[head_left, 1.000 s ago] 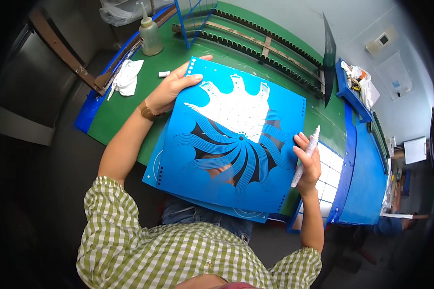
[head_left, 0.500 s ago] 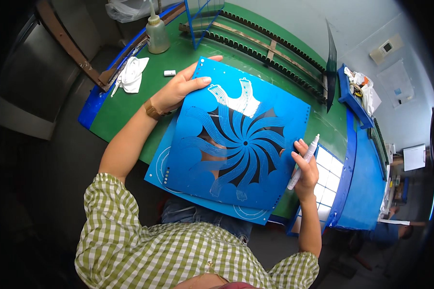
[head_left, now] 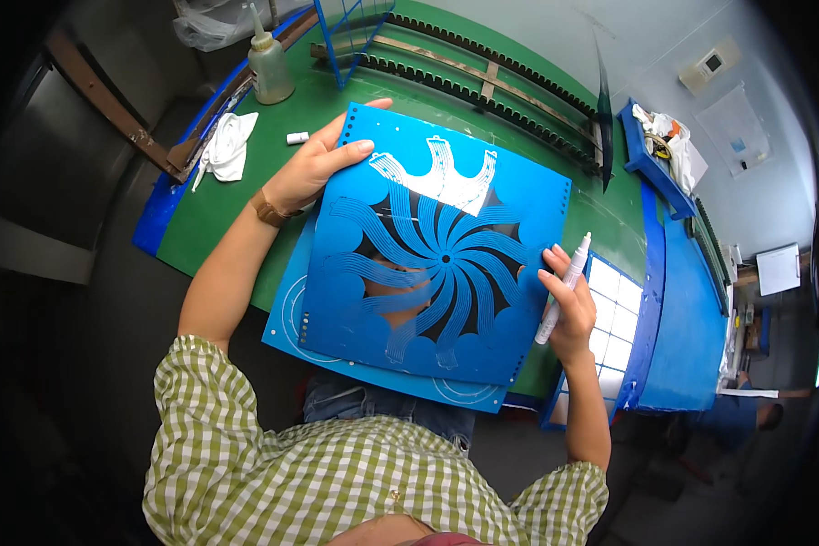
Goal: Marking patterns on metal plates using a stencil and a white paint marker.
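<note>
In the head view, the panel (head_left: 432, 250) is held over a second panel (head_left: 286, 323), which juts past its left and near edges. The left hand (head_left: 316, 168) grasps the panel's far-left corner, thumb on top; the right hand (head_left: 568, 318) grips an uncapped marker (head_left: 566, 284) beside its right edge. Best hold the panel by its rims, nib clear of its face. The rack (head_left: 490, 80) stands past its far edge; room seems freer off its far-right corner.
</note>
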`<action>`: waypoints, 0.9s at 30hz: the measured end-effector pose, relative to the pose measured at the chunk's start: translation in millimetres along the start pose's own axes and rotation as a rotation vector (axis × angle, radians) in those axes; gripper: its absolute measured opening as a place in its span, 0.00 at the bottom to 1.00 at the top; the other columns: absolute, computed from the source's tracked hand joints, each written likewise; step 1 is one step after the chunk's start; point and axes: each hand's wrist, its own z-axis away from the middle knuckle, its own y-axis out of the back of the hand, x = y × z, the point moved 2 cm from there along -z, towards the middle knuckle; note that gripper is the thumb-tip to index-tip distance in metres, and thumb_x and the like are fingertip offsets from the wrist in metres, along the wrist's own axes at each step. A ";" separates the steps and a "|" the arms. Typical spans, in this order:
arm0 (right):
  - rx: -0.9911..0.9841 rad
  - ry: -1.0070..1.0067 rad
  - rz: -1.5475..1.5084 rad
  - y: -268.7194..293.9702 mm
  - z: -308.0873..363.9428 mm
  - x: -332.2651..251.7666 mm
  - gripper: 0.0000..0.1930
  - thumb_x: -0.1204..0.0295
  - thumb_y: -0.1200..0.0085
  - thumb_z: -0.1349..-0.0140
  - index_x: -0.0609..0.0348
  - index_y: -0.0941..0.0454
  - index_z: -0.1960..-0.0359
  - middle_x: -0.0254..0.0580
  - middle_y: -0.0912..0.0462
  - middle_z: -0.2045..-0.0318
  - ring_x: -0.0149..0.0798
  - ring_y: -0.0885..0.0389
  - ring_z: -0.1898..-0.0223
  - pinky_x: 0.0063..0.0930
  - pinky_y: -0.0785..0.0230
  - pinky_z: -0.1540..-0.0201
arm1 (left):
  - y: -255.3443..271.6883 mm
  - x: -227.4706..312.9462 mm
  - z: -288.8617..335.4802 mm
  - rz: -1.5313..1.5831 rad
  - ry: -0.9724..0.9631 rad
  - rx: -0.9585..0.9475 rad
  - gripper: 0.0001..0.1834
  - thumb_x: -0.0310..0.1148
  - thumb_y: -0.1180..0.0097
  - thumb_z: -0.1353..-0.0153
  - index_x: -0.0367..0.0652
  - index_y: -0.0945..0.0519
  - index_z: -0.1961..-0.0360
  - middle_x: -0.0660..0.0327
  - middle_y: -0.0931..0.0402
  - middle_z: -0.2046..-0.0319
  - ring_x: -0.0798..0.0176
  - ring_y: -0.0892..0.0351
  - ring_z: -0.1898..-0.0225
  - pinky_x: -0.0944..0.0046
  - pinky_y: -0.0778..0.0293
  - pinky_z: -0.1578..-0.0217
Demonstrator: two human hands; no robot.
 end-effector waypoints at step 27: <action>0.026 0.004 -0.048 -1.1 21.0 -6.3 0.17 0.83 0.47 0.52 0.56 0.25 0.58 0.56 0.22 0.56 0.57 0.25 0.51 0.44 0.31 0.50 | -6.7 12.0 8.2 0.010 -0.062 -0.082 0.48 0.50 0.42 0.50 0.40 0.51 0.34 0.51 0.36 0.45 0.57 0.35 0.43 0.58 0.39 0.43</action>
